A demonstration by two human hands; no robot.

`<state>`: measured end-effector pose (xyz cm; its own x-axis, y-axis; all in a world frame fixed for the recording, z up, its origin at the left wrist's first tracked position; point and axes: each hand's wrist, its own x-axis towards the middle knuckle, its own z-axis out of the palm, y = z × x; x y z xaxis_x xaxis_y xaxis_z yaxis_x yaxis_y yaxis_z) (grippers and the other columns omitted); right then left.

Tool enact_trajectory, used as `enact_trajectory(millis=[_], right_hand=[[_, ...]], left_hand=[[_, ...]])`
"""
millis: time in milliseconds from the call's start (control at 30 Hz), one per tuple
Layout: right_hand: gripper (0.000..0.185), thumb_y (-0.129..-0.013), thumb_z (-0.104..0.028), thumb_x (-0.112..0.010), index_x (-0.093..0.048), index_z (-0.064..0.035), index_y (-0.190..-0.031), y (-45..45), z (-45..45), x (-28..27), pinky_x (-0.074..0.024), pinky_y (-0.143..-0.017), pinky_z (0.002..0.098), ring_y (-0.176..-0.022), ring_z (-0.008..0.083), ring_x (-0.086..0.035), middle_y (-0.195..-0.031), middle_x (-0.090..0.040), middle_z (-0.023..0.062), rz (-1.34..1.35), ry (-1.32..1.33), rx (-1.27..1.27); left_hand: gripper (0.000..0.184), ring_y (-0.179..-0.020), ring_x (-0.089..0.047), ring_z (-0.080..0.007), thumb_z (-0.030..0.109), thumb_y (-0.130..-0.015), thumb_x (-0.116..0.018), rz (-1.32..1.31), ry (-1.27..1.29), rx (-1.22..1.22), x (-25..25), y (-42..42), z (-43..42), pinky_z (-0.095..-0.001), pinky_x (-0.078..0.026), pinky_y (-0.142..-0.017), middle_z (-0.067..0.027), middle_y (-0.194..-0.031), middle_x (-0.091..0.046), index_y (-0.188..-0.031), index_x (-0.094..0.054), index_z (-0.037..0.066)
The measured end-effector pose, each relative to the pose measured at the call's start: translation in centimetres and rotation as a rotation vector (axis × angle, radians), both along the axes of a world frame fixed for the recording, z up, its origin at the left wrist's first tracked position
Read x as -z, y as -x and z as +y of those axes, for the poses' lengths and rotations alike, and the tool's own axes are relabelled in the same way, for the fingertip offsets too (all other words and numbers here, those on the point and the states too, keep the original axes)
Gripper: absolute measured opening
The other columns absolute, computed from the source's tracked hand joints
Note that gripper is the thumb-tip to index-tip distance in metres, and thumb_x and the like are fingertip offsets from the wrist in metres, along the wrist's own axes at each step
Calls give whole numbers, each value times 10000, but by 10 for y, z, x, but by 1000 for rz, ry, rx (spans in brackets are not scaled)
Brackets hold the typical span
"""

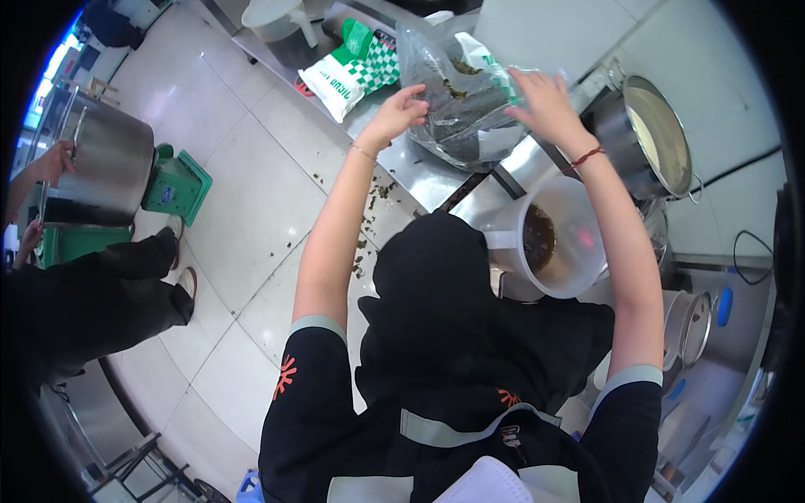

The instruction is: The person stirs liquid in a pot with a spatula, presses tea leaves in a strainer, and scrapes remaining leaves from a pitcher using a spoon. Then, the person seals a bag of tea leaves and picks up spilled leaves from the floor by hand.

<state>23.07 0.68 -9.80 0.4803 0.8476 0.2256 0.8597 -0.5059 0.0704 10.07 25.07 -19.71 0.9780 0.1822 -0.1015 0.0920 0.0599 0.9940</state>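
A clear plastic bag [457, 109] holding dark leafy bits lies on the metal counter [408, 172]. My left hand [396, 119] is at the bag's left side, fingers slightly curved and apart, tips touching or close to the plastic. At the right side, my right hand [547, 107] has its fingers spread against the bag. A green and white printed packet [356, 67] lies left of my left hand. Below my right forearm stands a translucent pitcher [579, 226] with dark brown liquid inside.
Another pitcher [283, 33] with dark liquid stands at the counter's far end. A metal pot [625, 138] is on the right. Dark leafy scraps [362, 243] litter the tiled floor. At left, a co-worker's hand [57, 161] holds a large steel pot [105, 159] near a green scale [178, 186].
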Motion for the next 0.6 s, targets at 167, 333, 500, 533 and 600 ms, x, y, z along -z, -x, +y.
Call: enact_trajectory(millis=[167,333,500,533,600], right_hand=[[276,-801,-217,-597,-582,-79,-1039,-24,9,-17,-309,-966,486,-906,261,-562,-906,-624,88,252,139,41],[423,-761,-202,-649,-512,-102,-1149,-18,13,-2,-348,-905,419,-948,252,-505,-1082,-528,78,55,-1,-86],[513,-748,-187,-663,-475,-114,-1220,-4,26,8,-331,-922,412,-978,265,-486,-1158,-486,94,-45,-16,-70],[533,-745,-185,-666,-466,-117,-1235,-5,29,10,-327,-926,413,-992,269,-480,-1185,-472,96,-43,-33,-91],[536,-745,-186,-667,-464,-117,-1236,0,30,9,-327,-926,413,-1001,271,-478,-1194,-470,96,-32,-61,-100]], left_hand=[[347,-1033,-546,-175,131,-889,-509,51,36,-169,42,25,69,-298,-470,-857,-130,-1103,-566,-1215,-485,14],[297,-1001,-557,-269,137,-833,-553,185,-704,-275,146,11,106,-363,-455,-836,-173,-1092,-569,-1107,-564,23],[305,-967,-510,-349,201,-790,-598,261,-1095,-354,174,-8,87,-415,-433,-830,-175,-1021,-553,-1021,-589,3],[303,-958,-498,-371,232,-779,-615,316,-1080,-330,175,-11,86,-419,-434,-820,-186,-1008,-549,-952,-604,-17],[292,-933,-517,-373,241,-781,-613,316,-1057,-369,176,-13,79,-418,-435,-821,-197,-987,-560,-918,-619,-16]])
